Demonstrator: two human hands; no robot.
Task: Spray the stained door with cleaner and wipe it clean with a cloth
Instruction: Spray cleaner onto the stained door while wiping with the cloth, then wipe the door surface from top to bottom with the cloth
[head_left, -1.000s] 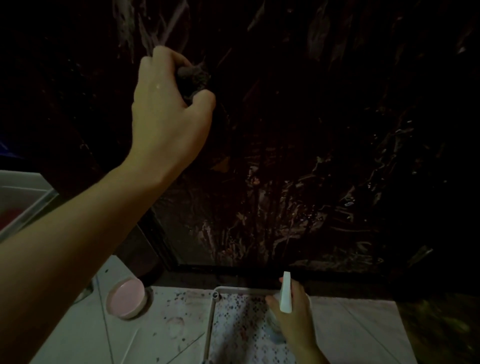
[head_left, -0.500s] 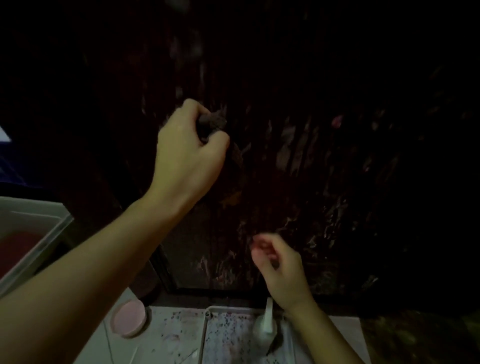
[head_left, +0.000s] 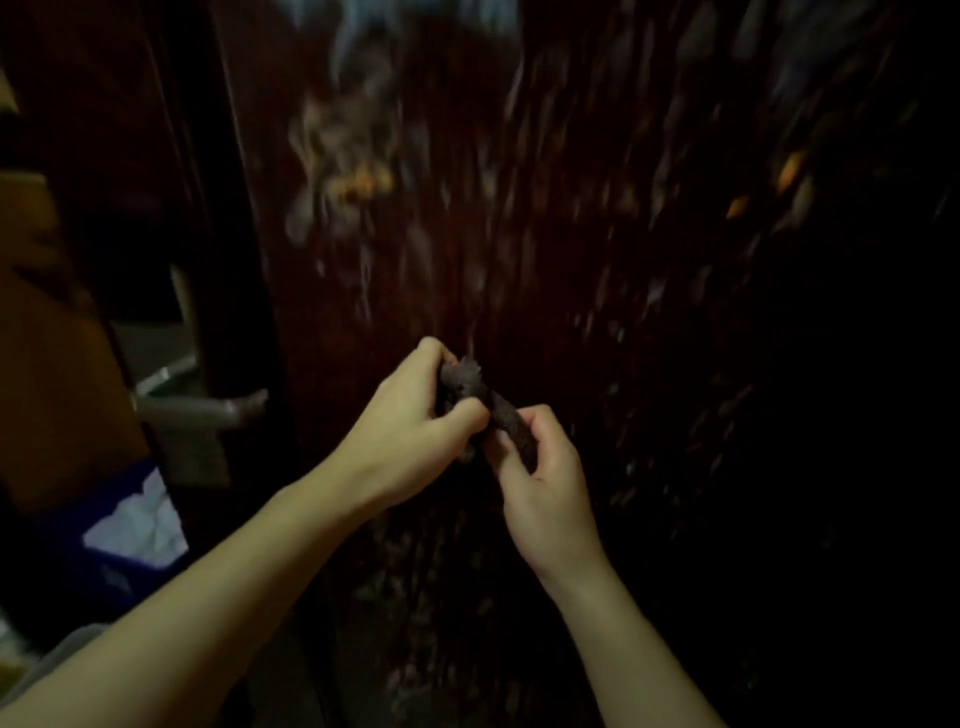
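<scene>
Cloth (head_left: 485, 410): dark, soft, bunched between left hand (head_left: 410, 431) and right hand (head_left: 545, 478), both pinching it before the stained door (head_left: 519, 234) (streaks blurred). Likely limp, light; best gripped wadded.

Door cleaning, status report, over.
Left hand and right hand both grip the dark cloth, off the door. Door streaked with stains, blurred. Nothing in the way.
</scene>
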